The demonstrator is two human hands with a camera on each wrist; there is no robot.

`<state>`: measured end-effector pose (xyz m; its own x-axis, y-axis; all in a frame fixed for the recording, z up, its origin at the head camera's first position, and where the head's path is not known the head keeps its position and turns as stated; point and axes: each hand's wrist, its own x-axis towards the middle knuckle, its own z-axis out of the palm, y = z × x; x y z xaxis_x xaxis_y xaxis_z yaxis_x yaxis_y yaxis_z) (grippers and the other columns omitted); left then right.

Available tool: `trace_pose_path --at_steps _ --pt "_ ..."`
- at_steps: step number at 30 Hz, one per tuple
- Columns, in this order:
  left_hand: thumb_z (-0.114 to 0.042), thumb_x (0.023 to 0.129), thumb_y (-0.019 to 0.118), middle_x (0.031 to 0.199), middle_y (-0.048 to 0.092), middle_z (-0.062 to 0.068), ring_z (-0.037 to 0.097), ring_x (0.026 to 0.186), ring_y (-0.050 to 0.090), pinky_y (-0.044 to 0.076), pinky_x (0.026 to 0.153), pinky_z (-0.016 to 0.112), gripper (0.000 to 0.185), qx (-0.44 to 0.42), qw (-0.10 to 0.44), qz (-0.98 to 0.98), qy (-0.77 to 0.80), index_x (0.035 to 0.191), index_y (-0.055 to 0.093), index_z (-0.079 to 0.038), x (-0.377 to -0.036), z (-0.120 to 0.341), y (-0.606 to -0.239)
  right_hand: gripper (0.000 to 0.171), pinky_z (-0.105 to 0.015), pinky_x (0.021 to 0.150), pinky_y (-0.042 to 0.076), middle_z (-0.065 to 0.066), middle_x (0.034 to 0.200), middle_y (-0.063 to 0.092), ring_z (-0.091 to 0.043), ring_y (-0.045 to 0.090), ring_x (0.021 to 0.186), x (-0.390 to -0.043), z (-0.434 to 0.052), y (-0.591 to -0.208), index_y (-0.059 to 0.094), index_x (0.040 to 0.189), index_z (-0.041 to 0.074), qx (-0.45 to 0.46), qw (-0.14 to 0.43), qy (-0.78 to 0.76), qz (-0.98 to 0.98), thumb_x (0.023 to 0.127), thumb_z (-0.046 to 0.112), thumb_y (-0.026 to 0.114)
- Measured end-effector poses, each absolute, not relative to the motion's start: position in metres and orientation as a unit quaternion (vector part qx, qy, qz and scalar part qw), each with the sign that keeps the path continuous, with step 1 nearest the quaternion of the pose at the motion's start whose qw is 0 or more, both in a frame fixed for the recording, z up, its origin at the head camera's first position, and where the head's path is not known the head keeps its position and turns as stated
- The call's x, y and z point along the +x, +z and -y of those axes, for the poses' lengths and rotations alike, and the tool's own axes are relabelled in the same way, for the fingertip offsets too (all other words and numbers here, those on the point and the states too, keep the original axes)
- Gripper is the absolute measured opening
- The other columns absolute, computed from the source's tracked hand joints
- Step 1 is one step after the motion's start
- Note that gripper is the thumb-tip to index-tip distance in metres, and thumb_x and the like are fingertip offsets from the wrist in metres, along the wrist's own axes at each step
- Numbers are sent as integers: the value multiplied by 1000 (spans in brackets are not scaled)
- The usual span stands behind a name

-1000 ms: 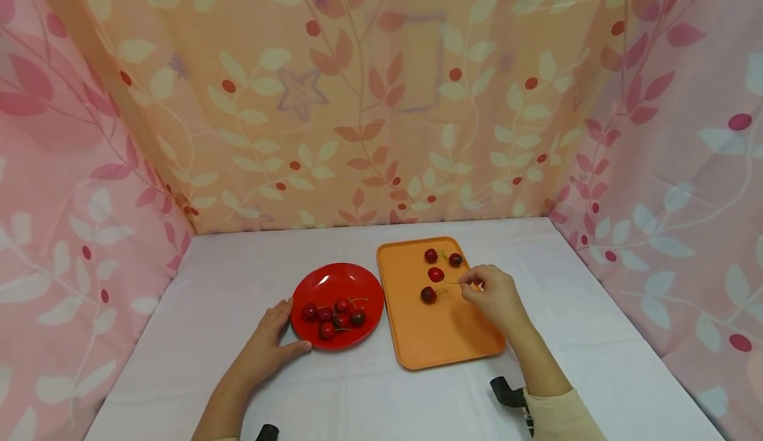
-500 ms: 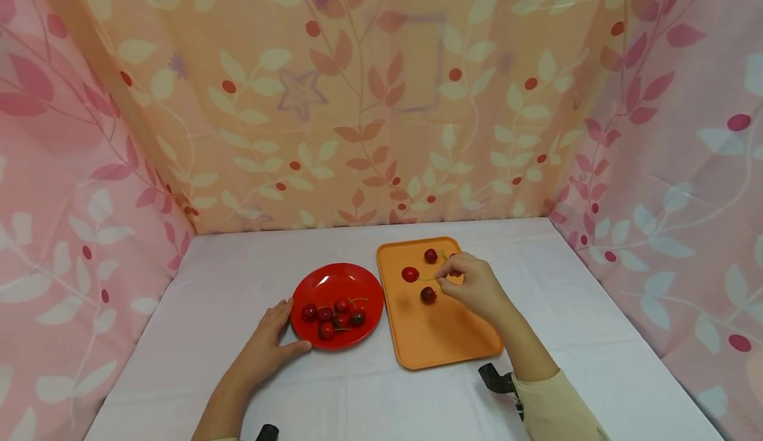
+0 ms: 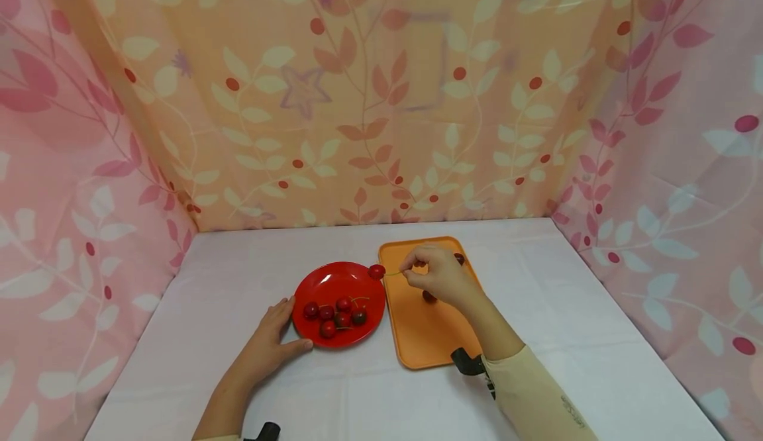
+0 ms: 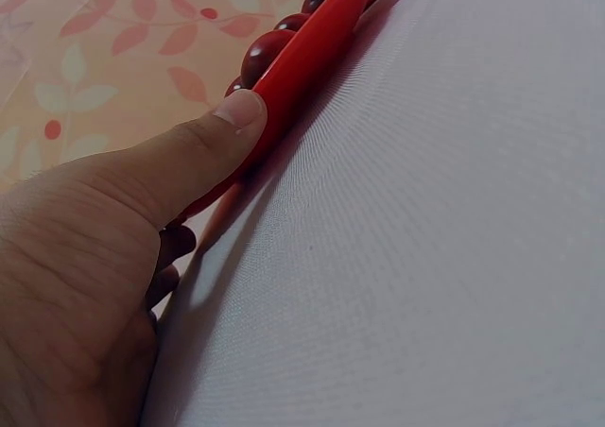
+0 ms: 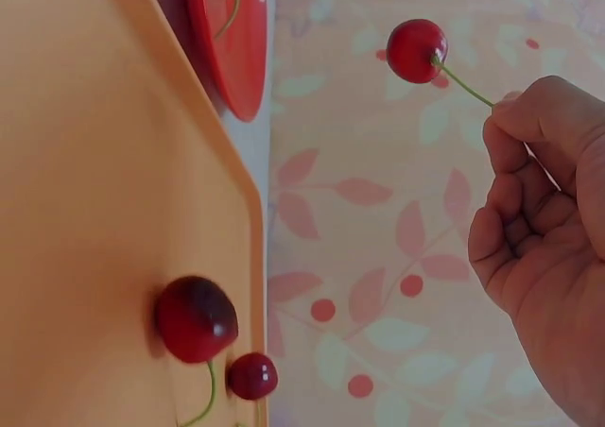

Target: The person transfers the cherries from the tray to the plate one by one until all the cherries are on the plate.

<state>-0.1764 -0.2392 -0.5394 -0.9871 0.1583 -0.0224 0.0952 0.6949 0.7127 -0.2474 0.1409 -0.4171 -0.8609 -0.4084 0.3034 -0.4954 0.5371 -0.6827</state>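
The right hand (image 3: 438, 275) hangs above the orange tray (image 3: 417, 335), its thumb and forefinger pinching the thin green stem of a bright red cherry (image 3: 376, 271). The cherry juts out sideways from the grip toward the left hand, clear of every surface, over the gap where the far right rim of the red plate (image 3: 316, 282) meets the tray's left edge. From the right wrist view the same cherry (image 5: 417, 50) sits at the stem's far end with the other fingers (image 5: 506, 247) curled loosely beneath the pinch.

Below the grip, a darker cherry (image 5: 196, 318) lies on the tray, and a smaller one (image 5: 251, 375) lies just beyond it near the tray's rim. In the head view the hand hides most of these; one shows just under it and another peeks out behind the knuckles.

The left hand (image 3: 268, 342) rests on the white counter (image 3: 208, 295) against the plate's near left side, fingers fairly straight, the thumb (image 4: 203, 148) pressing the plate's rim (image 4: 312, 59). It grasps nothing else. A cluster of five dark cherries (image 3: 335, 314) lies on the plate, just beside that thumb and well below the held cherry.
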Motion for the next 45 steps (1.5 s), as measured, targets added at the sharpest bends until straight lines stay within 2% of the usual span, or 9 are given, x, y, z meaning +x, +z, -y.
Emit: trace_pose_path --at_steps 7,12,16,20,28,35,41,45 --pt "-60 78 82 168 29 12 39 157 13 15 122 67 110 79 33 -918 388 163 29 -15 -176 239 -538 6 -40 88 54 10 93 67 -18 57 94 -255 -116 -417 77 92 15 296 27 399 868 89 10 75" --pt "-57 78 83 167 30 11 40 157 13 15 122 68 109 82 28 -917 390 163 29 -14 -175 238 -536 8 -40 91 54 12 91 67 -19 58 97 -263 -97 -415 76 92 18 313 7 382 869 91 10 74" --pt "-58 78 82 168 30 11 40 157 13 15 121 68 109 80 30 -918 388 163 29 -15 -175 238 -535 7 -36 86 55 9 93 65 -24 59 95 -270 -86 -415 77 94 15 323 0 370 871 90 11 74" --pt "-58 78 82 168 29 10 40 157 12 16 121 68 109 77 32 -918 388 163 28 -16 -176 237 -534 7 -30 82 54 10 94 65 -21 60 93 -278 -77 -416 77 93 20 343 -4 361 867 89 13 75" --pt "-60 77 82 168 29 11 42 157 12 18 120 68 111 76 33 -920 384 163 28 -16 -177 238 -534 11 -47 86 57 8 93 67 -30 63 95 -298 -69 -432 75 91 20 386 -54 381 838 90 9 74" --pt "-61 77 81 168 27 12 42 157 12 17 120 67 112 71 39 -919 385 164 27 -15 -177 238 -535 9 -26 80 57 9 93 70 -17 62 91 -308 -62 -443 75 92 18 397 -83 362 839 91 9 73" --pt "-60 78 81 169 27 11 41 158 11 16 121 67 111 67 41 -919 386 164 26 -17 -175 238 -535 11 -24 79 57 8 94 71 -11 61 86 -314 -55 -451 76 93 14 402 -105 365 833 90 5 72" --pt "-60 78 81 169 27 12 42 157 11 16 120 67 111 66 39 -919 387 164 27 -16 -174 238 -535 13 -24 78 57 8 93 71 -12 62 85 -320 -52 -455 76 93 16 397 -122 366 833 90 4 72"
